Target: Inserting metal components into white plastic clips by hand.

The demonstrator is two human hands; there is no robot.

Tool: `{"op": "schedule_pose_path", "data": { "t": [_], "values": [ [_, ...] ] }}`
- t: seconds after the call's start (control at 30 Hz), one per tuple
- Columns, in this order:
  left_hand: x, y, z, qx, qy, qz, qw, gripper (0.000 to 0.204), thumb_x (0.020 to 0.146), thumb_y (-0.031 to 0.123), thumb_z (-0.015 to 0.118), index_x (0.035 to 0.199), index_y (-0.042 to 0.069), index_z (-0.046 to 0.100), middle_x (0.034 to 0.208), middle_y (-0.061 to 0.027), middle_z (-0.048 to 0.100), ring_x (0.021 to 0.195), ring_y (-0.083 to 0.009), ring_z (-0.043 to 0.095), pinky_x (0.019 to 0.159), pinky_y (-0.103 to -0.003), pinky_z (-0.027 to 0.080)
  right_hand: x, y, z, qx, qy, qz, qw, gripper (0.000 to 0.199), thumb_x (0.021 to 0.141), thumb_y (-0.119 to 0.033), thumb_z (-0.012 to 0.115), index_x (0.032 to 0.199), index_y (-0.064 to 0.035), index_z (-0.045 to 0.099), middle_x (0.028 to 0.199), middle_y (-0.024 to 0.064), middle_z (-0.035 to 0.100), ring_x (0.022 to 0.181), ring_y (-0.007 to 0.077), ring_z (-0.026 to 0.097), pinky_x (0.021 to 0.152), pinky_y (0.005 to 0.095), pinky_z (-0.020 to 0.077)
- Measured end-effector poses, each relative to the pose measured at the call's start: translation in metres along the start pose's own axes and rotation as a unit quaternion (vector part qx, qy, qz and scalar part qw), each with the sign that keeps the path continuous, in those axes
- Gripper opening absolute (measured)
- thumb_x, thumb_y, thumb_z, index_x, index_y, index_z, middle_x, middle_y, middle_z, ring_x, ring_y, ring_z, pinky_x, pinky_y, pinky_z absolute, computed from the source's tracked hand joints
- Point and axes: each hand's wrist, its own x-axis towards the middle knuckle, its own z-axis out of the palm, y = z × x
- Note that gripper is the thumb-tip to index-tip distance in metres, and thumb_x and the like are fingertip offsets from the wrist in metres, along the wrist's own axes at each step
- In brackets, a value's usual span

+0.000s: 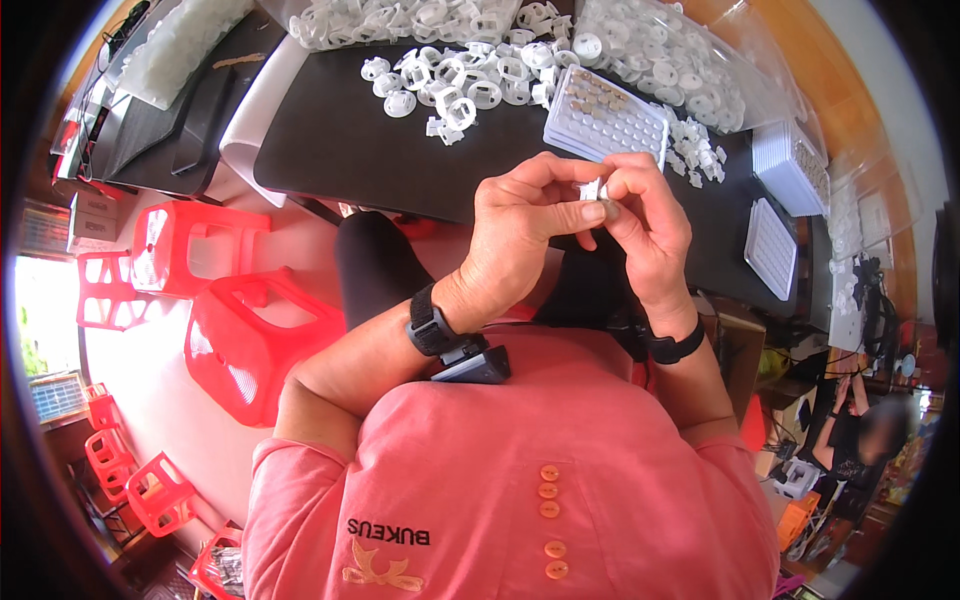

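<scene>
Above the near edge of the dark table (330,130), my two hands meet at a small white plastic part (590,188). My left hand (515,225) pinches it between thumb and index finger. From the other side, the fingertips of my right hand (655,225) close on the same part, and its far portion is hidden by the fingers. Just beyond my hands lies a white tray (640,128) with round hollows, some filled with small brownish pieces. Small white clips (696,152) are scattered to the right of that tray.
White ring-shaped plastic parts (480,90) are heaped at the back, beside a full clear bag (665,65). Stacked trays (785,165) and a single tray (770,248) are at the right. Red stools (255,350) stand at the left. Another person (865,440) is at the far right.
</scene>
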Motion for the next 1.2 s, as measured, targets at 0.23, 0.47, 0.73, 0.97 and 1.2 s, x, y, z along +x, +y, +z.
{"op": "schedule_pose_path", "data": {
  "t": [0.23, 0.47, 0.73, 0.97, 1.2],
  "values": [
    [0.000, 0.000, 0.004, 0.013, 0.009, 0.018, 1.000, 0.027, 0.084, -0.005, 0.076, 0.111, -0.002, 0.072, 0.095, -0.0046, 0.065, 0.071, -0.0146, 0.065, 0.065, -0.027, 0.056, -0.002, -0.001, 0.005, 0.005, 0.029, 0.018, 0.999, 0.009, 0.100, -0.007, 0.062, 0.100, -0.0016, 0.055, 0.105, 0.0075, 0.056, 0.085, 0.0113, 0.058, 0.075, 0.0239, 0.0491],
    [0.001, -0.002, 0.004, 0.024, 0.003, 0.024, 0.999, 0.027, 0.085, -0.005, 0.075, 0.111, 0.000, 0.073, 0.094, -0.0029, 0.064, 0.073, -0.0138, 0.065, 0.064, -0.026, 0.055, -0.001, 0.001, 0.010, -0.019, 0.064, 0.005, 0.998, 0.009, 0.100, -0.008, 0.061, 0.099, -0.0011, 0.055, 0.096, 0.0055, 0.057, 0.078, 0.0102, 0.057, 0.071, 0.0238, 0.0481],
    [0.001, 0.005, 0.007, -0.001, 0.025, -0.018, 1.000, 0.025, 0.086, -0.004, 0.074, 0.110, -0.006, 0.067, 0.098, -0.0107, 0.071, 0.079, -0.0152, 0.067, 0.065, -0.026, 0.056, -0.001, -0.001, 0.009, 0.016, 0.051, 0.012, 0.998, 0.006, 0.100, -0.004, 0.060, 0.101, -0.0018, 0.055, 0.100, 0.0056, 0.057, 0.084, 0.0106, 0.059, 0.073, 0.0243, 0.0511],
    [0.000, 0.004, 0.007, 0.022, 0.019, -0.021, 0.999, 0.025, 0.085, -0.005, 0.074, 0.109, -0.005, 0.067, 0.098, -0.0108, 0.071, 0.081, -0.0139, 0.068, 0.064, -0.026, 0.056, -0.002, -0.003, -0.002, 0.082, -0.003, 0.060, 0.995, 0.007, 0.098, 0.000, 0.060, 0.103, -0.0017, 0.055, 0.108, 0.0058, 0.054, 0.091, 0.0114, 0.060, 0.075, 0.0242, 0.0528],
    [0.001, -0.002, 0.009, 0.020, 0.028, 0.008, 0.999, 0.024, 0.083, -0.008, 0.075, 0.106, -0.003, 0.071, 0.097, -0.0082, 0.071, 0.081, -0.0123, 0.067, 0.064, -0.025, 0.056, -0.003, 0.000, 0.002, 0.011, 0.025, 0.034, 0.999, 0.007, 0.098, -0.001, 0.061, 0.101, -0.0015, 0.055, 0.103, 0.0048, 0.055, 0.087, 0.0105, 0.057, 0.074, 0.0238, 0.0508]
  ]
}}
